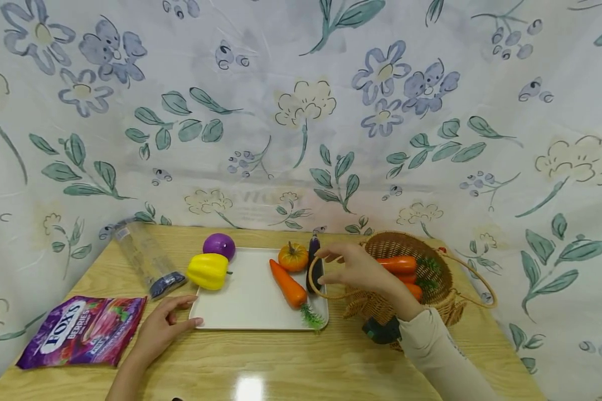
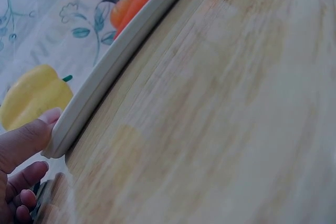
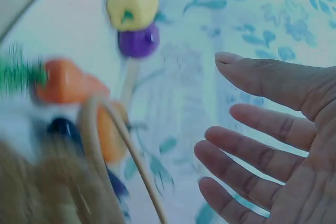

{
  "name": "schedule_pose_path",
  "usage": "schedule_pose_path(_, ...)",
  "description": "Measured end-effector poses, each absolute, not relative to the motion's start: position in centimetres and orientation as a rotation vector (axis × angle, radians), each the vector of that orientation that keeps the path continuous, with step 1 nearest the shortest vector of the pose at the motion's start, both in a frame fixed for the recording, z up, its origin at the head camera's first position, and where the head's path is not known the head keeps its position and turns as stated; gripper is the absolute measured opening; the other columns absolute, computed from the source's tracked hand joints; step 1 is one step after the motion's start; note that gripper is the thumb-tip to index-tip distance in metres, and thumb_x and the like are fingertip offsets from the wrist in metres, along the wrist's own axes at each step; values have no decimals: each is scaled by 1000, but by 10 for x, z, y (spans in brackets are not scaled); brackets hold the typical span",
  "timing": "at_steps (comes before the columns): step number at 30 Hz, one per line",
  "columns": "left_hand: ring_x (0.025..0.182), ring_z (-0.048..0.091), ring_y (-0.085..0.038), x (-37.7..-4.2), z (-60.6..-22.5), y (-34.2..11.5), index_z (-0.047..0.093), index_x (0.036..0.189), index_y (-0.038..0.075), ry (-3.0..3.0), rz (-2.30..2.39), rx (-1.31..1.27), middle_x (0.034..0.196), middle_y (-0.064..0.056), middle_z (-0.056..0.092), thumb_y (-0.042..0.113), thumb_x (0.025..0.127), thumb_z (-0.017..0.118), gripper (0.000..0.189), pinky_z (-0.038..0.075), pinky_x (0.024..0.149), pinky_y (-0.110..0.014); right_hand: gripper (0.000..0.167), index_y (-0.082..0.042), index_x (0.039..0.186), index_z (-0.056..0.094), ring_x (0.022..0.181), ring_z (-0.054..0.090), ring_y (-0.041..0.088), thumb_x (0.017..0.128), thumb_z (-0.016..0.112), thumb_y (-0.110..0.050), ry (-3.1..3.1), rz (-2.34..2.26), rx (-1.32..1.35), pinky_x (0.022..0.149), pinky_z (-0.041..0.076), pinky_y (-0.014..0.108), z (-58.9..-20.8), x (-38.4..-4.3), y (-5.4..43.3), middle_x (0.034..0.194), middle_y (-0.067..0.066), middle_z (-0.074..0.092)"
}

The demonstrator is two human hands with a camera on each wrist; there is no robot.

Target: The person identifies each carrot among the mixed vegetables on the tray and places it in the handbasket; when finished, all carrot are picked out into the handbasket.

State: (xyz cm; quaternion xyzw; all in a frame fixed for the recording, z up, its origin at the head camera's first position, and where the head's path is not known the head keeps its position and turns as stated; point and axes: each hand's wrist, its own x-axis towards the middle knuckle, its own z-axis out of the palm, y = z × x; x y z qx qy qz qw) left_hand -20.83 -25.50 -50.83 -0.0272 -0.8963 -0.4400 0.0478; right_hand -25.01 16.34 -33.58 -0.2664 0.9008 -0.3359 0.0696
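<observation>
A white tray [image 1: 241,306] holds a carrot [image 1: 287,284], a small orange pumpkin [image 1: 293,257], a dark eggplant [image 1: 314,245], and at its left end a yellow bell pepper [image 1: 208,271]. Beside the pepper is a round purple vegetable [image 1: 218,247]. My left hand [image 1: 160,328] is at the tray's near left corner; in the left wrist view its thumb [image 2: 31,135] touches the rim, other fingers loosely bent. My right hand [image 1: 356,270], fingers apart and holding nothing, hovers by the left handle of a wicker basket [image 1: 381,242] with carrots [image 1: 398,264] inside.
A purple Foxs Berries bag [image 1: 85,331] lies on the table's left side. Behind it is a clear plastic package [image 1: 147,253] with dark contents at one end. A dark green object [image 1: 381,329] shows at the basket's near side. Flowered cloth [image 1: 261,139] hangs behind the table.
</observation>
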Motion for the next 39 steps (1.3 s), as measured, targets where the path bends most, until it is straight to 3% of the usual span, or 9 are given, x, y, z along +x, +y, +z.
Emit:
schedule_pose_path(7,70,38,-9,-207,-507,-256,66,128,13,-2746,-1346,-62,106,-8,58,32,83,81,52,32,62,-25,43,-2,121,66,108,62,33,83,81,-15,2556,-1256,-816,94,49,52,-366,-244,132,117,12,68)
schedule_pose_path(13,72,39,-10,-209,-507,-255,65,130,14,-2778,-1338,-48,108,-7,57,36,84,80,53,33,62,-25,50,0,129,60,121,57,39,86,78,-16,2436,-1455,-738,100,46,52,-401,-233,110,130,21,60)
schedule_pose_path(18,72,39,-11,-210,-507,-255,64,131,15,-2781,-1360,-47,109,-8,57,35,84,80,53,33,62,-25,57,-1,133,57,127,54,37,86,79,-22,2588,-1460,-637,103,44,52,-426,-227,87,137,17,57)
schedule_pose_path(28,71,38,-11,-209,-509,-255,64,130,15,-2769,-1385,-33,111,-8,58,34,84,80,53,33,62,-25,54,6,126,60,118,57,32,84,81,-21,3249,-1028,-528,98,49,44,-461,-230,49,125,17,59)
schedule_pose_path(35,71,38,-11,-208,-509,-255,64,131,15,-2774,-1378,-23,110,-7,57,35,84,80,53,32,61,-25,52,7,126,60,116,58,33,82,81,-14,3286,-922,-428,95,51,45,-475,-232,51,125,19,60)
schedule_pose_path(39,72,38,-12,-208,-507,-256,64,131,16,-2781,-1374,-18,111,-7,57,36,84,80,54,32,62,-26,48,5,123,63,107,61,32,81,80,-9,3277,-991,-410,89,53,45,-479,-231,54,117,17,62)
